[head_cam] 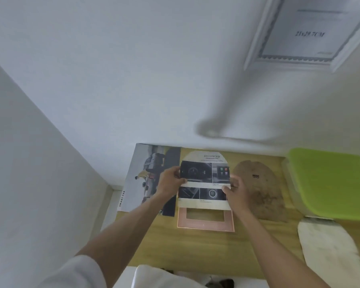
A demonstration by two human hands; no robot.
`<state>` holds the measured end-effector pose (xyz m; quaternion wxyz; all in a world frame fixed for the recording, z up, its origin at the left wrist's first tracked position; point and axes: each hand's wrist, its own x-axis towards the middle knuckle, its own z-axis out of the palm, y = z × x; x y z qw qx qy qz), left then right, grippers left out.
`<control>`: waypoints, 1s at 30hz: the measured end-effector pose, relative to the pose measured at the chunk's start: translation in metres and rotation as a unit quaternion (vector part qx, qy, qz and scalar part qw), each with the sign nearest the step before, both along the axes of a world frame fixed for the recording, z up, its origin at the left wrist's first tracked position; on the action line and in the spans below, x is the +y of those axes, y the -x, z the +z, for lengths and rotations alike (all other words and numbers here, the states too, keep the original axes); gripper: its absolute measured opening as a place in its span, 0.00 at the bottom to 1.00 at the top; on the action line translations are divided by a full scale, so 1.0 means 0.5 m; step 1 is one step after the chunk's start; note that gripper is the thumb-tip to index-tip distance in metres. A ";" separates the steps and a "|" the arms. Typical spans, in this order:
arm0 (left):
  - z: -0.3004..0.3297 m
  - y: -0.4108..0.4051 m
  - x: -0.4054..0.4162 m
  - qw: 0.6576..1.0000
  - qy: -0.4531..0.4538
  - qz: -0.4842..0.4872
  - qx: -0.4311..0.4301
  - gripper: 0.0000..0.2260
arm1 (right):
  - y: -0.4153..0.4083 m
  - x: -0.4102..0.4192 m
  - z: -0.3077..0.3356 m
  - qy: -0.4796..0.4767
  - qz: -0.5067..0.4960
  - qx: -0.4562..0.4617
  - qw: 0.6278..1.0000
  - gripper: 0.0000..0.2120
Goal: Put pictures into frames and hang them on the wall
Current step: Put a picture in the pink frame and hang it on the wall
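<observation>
Glossy paper comes first at the left of centre: a brochure sheet [146, 175] printed with a vehicle and the words SMART CAB, lying flat on the wooden table [206, 250] against the wall. Over its right part I see the left hand [168, 182], thumb and fingers pinching the left edge of the picture [205, 181], a printed page headed ADVANCED with dark photo panels. The right hand [236, 191] pinches the opposite edge, so both hands grip the same sheet, one on each side.

The picture is held in the middle of the frame, arched so that its top curls away toward the wall. Its long axis runs away from me, heading at the far end and bottom edge nearest me. Directly under that bottom edge, lower centre, lies the pink picture frame [205, 224], flat on the table, its opening partly covered by the sheet. As I judge it, the coming move turns on this: the frame sits below and toward me from the grip, about midway between the hands, so the sheet must come down and back, squared to the opening.

Further right lie a brown backing board [260, 190], a green lid [333, 183] on a container, and a whitish board [328, 246]. In the upper right a white frame [308, 34] already hangs on the wall.
</observation>
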<state>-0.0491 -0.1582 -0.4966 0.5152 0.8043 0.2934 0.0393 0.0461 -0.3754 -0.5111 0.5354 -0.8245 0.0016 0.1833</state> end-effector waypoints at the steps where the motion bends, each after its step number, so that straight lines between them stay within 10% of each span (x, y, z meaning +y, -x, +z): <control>1: -0.012 0.000 -0.009 1.000 -0.020 -0.006 0.019 0.17 | 0.009 -0.008 -0.011 0.021 0.008 0.003 1.000 0.17; 12: -0.067 0.018 -0.073 0.966 -0.191 -0.092 0.150 0.21 | 0.057 -0.035 -0.059 0.347 0.086 -0.050 0.933 0.21; 30: -0.078 0.020 -0.059 0.961 -0.182 -0.142 0.154 0.15 | 0.057 -0.025 -0.043 0.321 0.113 -0.030 0.940 0.24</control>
